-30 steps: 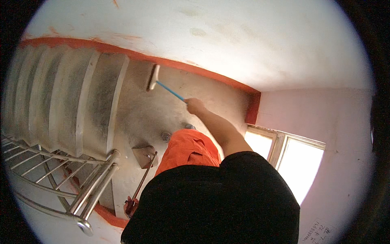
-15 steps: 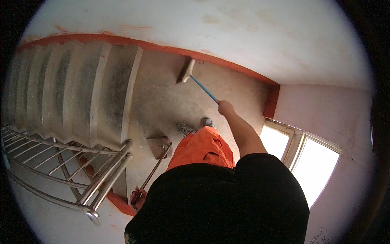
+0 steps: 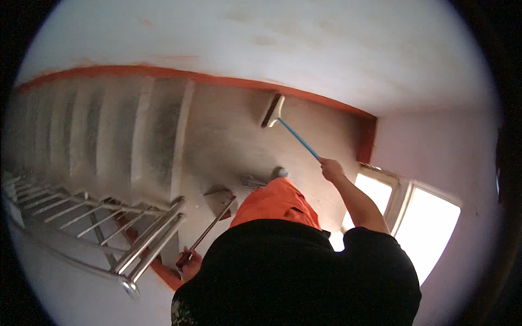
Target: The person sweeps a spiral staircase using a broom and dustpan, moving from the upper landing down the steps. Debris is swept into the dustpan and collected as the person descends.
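My right hand [image 3: 331, 169] grips the blue handle of a broom [image 3: 296, 136], whose pale head with dark bristles [image 3: 272, 111] rests on the concrete landing [image 3: 217, 125] near the red skirting band [image 3: 315, 95]. My left hand [image 3: 190, 262], low at the left beside my body, is closed round the long dark handle of a dustpan [image 3: 215, 204]. The dustpan's pan lies on the landing to the left of my orange-clad legs [image 3: 274, 204]. My shoes are partly visible and blurred just beyond them.
Concrete stairs [image 3: 109, 130] occupy the left, bordered below by a steel railing [image 3: 157, 239] close to my left hand. A white wall [image 3: 261, 38] runs along the far side. At the right are a pale wall [image 3: 446, 141] and a bright two-pane window [image 3: 427, 228].
My right hand and the broom head have moved right across the landing, and the head now sits at a different angle. My left hand still holds the dustpan handle. The view has shifted slightly.
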Tool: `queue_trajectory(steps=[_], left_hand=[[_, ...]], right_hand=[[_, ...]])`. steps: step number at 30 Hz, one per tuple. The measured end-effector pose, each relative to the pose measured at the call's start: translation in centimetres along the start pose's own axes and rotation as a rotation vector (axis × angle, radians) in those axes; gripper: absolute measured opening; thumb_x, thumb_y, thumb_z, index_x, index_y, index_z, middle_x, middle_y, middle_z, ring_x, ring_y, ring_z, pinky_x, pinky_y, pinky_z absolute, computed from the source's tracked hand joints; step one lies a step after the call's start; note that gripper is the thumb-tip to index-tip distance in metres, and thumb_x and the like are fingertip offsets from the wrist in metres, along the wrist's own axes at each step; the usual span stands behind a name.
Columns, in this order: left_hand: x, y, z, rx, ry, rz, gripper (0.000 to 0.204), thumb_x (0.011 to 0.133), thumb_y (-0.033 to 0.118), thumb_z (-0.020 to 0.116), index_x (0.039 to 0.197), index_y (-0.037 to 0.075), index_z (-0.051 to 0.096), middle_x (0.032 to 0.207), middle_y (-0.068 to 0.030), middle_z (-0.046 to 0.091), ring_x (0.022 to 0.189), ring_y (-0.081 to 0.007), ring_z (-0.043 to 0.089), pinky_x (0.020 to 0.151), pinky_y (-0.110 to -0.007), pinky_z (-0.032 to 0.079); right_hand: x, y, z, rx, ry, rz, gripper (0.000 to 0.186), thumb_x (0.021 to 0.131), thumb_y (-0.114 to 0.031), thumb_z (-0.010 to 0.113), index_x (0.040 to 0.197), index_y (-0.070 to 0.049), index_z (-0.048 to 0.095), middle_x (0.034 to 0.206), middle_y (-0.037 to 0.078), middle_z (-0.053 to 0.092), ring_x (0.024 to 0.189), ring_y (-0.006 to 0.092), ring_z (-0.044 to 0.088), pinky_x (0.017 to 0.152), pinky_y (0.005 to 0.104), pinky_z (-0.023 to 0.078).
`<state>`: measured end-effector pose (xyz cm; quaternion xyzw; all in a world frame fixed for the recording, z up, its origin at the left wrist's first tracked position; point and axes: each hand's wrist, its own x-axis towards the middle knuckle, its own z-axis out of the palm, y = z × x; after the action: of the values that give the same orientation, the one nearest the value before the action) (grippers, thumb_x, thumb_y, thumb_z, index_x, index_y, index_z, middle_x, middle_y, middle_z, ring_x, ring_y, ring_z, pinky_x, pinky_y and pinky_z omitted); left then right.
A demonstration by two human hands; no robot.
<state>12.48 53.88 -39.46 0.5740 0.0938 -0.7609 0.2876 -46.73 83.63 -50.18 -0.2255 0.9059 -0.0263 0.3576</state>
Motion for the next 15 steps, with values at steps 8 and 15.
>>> queue_trajectory(steps=[8, 15], left_hand=[[-4.3, -1.7, 5.9, -0.050, 0.035, 0.152, 0.024, 0.069, 0.024, 0.059, 0.080, 0.003, 0.061, 0.077, -0.0146, 0.058, 0.071, -0.0293, 0.057, 0.066, -0.042, 0.048], [-7.2, -4.6, 13.5, -0.148, -0.082, 0.273, 0.019, 0.072, 0.020, 0.050, 0.063, 0.005, 0.058, 0.073, -0.0105, 0.062, 0.071, -0.0266, 0.058, 0.068, -0.042, 0.048]], right_hand=[[8.6, -5.3, 0.6, 0.099, -0.047, -0.050, 0.036, 0.080, -0.012, 0.050, 0.114, -0.019, 0.056, 0.098, 0.014, 0.061, 0.090, 0.0324, 0.059, 0.077, 0.0413, 0.047], [9.5, 6.0, 6.9, 0.102, 0.201, -0.196, 0.041, 0.076, -0.003, 0.048, 0.113, -0.018, 0.057, 0.091, 0.017, 0.062, 0.080, 0.0318, 0.060, 0.070, 0.0406, 0.048]])
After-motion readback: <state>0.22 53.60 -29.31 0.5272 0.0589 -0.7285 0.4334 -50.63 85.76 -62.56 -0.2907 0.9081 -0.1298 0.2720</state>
